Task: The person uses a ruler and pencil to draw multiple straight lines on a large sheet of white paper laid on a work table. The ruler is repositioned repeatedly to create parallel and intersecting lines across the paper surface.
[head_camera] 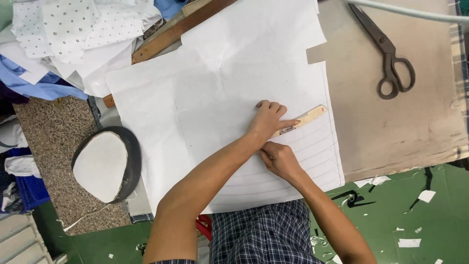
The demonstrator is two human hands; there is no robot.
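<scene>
A large white sheet [220,83] lies spread on the worktable, with several parallel lines drawn across its near right part. A wooden ruler [309,117] lies slanted across those lines. My left hand [267,121] presses down on the ruler's near end, index finger stretched along it. Just below, my right hand [279,159] rests on the sheet with fingers pinched on a small marking tool that is mostly hidden, its tip at the ruler's edge.
Dark metal scissors [391,58] lie on the brown tabletop [391,127] at the far right. A long wooden stick [181,30] sits under the sheet's far edge. Patterned white and blue fabric [63,34] is piled at the far left. A round stool [105,164] stands on the left. Paper scraps litter the green floor [420,215].
</scene>
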